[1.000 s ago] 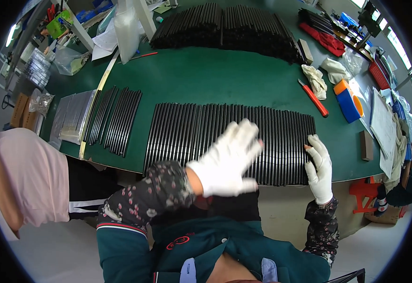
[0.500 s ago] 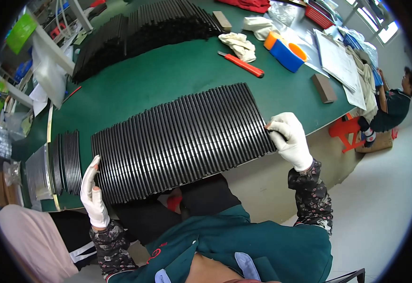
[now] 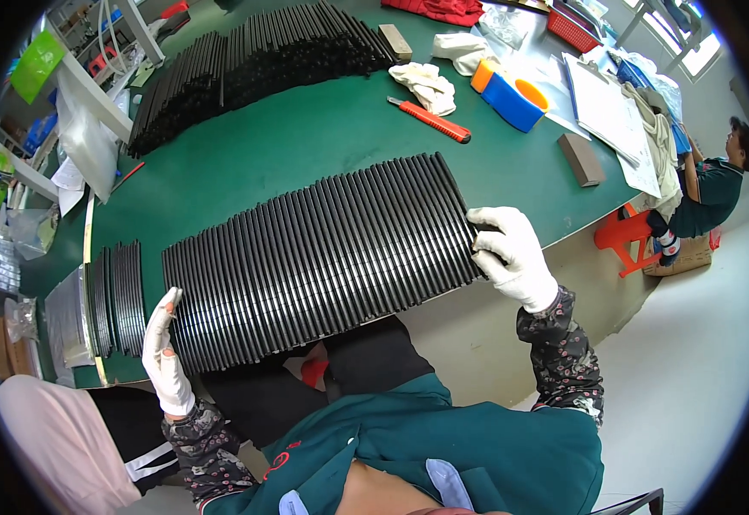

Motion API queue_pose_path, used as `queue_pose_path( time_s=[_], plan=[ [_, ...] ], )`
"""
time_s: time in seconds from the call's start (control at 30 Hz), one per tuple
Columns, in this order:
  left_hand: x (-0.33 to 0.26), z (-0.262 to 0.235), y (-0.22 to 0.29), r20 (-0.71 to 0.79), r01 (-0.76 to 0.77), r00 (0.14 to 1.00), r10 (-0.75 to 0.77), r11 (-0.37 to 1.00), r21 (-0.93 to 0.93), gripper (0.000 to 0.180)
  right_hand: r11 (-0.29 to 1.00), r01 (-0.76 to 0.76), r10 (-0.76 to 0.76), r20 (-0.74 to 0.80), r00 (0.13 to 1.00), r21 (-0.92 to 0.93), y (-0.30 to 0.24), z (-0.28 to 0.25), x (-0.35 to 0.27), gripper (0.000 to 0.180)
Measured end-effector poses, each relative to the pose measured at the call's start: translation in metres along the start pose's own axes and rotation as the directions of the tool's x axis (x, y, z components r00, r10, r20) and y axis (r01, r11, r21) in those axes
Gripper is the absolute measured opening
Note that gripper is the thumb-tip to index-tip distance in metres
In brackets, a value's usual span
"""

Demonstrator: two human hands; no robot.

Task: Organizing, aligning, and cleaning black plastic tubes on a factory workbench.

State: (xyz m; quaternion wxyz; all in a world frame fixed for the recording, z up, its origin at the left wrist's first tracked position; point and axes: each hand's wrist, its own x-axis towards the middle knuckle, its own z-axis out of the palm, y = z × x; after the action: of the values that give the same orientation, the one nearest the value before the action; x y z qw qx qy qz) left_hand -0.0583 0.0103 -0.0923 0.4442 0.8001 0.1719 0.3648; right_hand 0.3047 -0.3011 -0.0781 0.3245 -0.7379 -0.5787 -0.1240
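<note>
A wide row of thin black rods (image 3: 323,257) lies side by side on the green table, along its near edge. My left hand (image 3: 167,365), in a white glove with bare fingertips showing, is open and upright, with its straight fingers flat against the row's left end. My right hand (image 3: 516,262), also in a white glove, is at the right end. Its bent fingers are apart and touch the outermost rods. Left of the row, a smaller group of black rods (image 3: 119,300) lies beside a grey sheet-like stack (image 3: 67,322).
Large piles of black rods (image 3: 297,60) fill the far side. A red utility knife (image 3: 433,120), a white glove (image 3: 426,87), a blue-and-orange tape dispenser (image 3: 512,99) and a brown block (image 3: 582,160) lie at the far right. A person (image 3: 713,193) sits beyond the right edge.
My right hand has shifted slightly left along with the row's right end, and its fingers have spread from a tighter curl. My left hand stays at the left end.
</note>
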Motion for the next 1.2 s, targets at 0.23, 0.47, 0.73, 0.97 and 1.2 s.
queue_pose_path(
  time_s=[0.23,0.47,0.73,0.97,1.2],
  plan=[
    [0.0,-0.001,-0.001,0.018,-0.004,1.0,0.004,1.0,-0.002,0.065,0.998,-0.05,0.05,-0.004,0.999,-0.025,0.003,0.0,0.007,0.014],
    [0.0,0.0,0.0,0.006,0.001,1.0,-0.001,1.0,0.008,0.065,0.957,-0.261,0.265,-0.02,0.964,0.129,-0.006,0.006,0.006,0.017],
    [0.001,-0.001,0.0,0.01,0.014,1.0,-0.015,0.999,0.04,0.068,0.952,-0.305,0.304,-0.044,0.952,-0.013,-0.029,0.006,0.014,0.023],
    [0.001,0.002,0.001,0.004,0.01,1.0,-0.01,1.0,0.03,0.067,0.956,-0.287,0.287,-0.016,0.958,-0.059,-0.026,0.008,0.011,0.015],
    [0.0,0.0,0.002,-0.001,0.01,1.0,-0.01,1.0,0.016,0.068,0.919,-0.393,0.393,-0.003,0.92,-0.044,-0.04,0.008,0.022,0.019]
  ],
)
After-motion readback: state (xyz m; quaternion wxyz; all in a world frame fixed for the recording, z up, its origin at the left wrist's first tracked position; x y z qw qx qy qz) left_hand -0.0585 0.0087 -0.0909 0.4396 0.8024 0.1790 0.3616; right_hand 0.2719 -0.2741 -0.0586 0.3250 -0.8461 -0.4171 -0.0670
